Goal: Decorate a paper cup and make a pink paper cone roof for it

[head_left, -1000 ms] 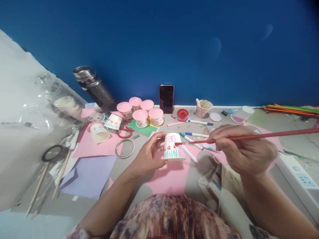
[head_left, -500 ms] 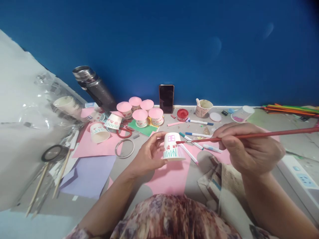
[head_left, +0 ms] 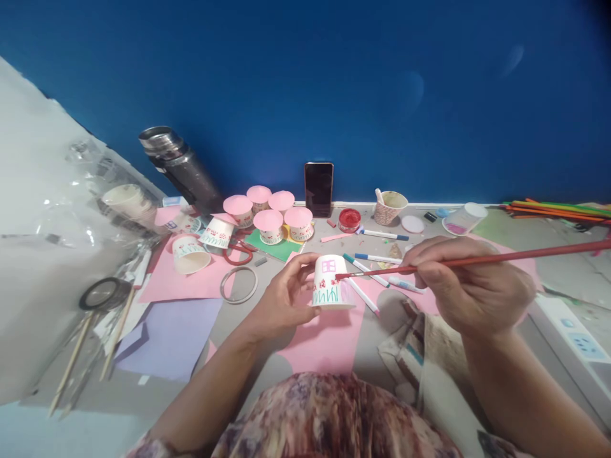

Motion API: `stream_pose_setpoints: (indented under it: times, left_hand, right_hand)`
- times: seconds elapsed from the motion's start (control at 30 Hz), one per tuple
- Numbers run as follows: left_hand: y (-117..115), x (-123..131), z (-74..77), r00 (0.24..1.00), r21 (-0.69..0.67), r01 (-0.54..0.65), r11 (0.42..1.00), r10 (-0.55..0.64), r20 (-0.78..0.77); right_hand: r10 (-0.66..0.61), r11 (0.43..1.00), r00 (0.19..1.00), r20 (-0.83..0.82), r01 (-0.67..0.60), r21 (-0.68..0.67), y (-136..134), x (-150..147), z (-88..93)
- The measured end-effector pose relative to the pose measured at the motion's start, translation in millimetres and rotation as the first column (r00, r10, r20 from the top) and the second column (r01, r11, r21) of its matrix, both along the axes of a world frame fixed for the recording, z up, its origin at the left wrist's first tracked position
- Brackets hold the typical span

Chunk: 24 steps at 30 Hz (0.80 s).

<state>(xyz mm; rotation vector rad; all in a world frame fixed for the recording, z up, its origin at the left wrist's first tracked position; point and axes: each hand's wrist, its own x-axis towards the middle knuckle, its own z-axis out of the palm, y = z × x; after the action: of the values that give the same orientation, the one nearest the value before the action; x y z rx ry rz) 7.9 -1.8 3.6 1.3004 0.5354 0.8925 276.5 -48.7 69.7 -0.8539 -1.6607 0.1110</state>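
Note:
My left hand (head_left: 285, 294) grips a white paper cup (head_left: 328, 283), turned bottom up, by its left side. The cup bears a pink window, red dabs and green strokes like grass. In my right hand (head_left: 470, 286) is a red-handled paintbrush (head_left: 458, 261), pinched between thumb and fingers. The brush tip meets the cup wall below and right of the window, among the red dabs. A pot of red paint (head_left: 350, 220) sits beyond the cup. Several similar cups with pink paper tops (head_left: 268, 221) stand at the back left.
Markers (head_left: 382, 235) lie right of the cup. A phone (head_left: 319, 189) leans on the blue wall. Further left are a thermos (head_left: 184, 168), a roll of tape (head_left: 105, 293) and purple paper (head_left: 172, 337). A cloth (head_left: 443, 362) and a power strip (head_left: 573, 327) lie at the right.
My right hand has shifted slightly left and the brush tip slightly left and down on the cup. My left hand and the cup stay almost in place.

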Motion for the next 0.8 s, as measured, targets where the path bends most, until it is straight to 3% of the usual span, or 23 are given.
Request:
stream_pose_setpoints:
  times: [0.8]
  left_hand:
    - [-1.7, 0.6, 1.3, 0.999, 0.021, 0.014, 1.0, -0.013, -0.047]
  right_hand:
    - [-0.006, 0.999, 1.0, 0.01, 0.006, -0.054, 0.3, 0.3, -1.7]
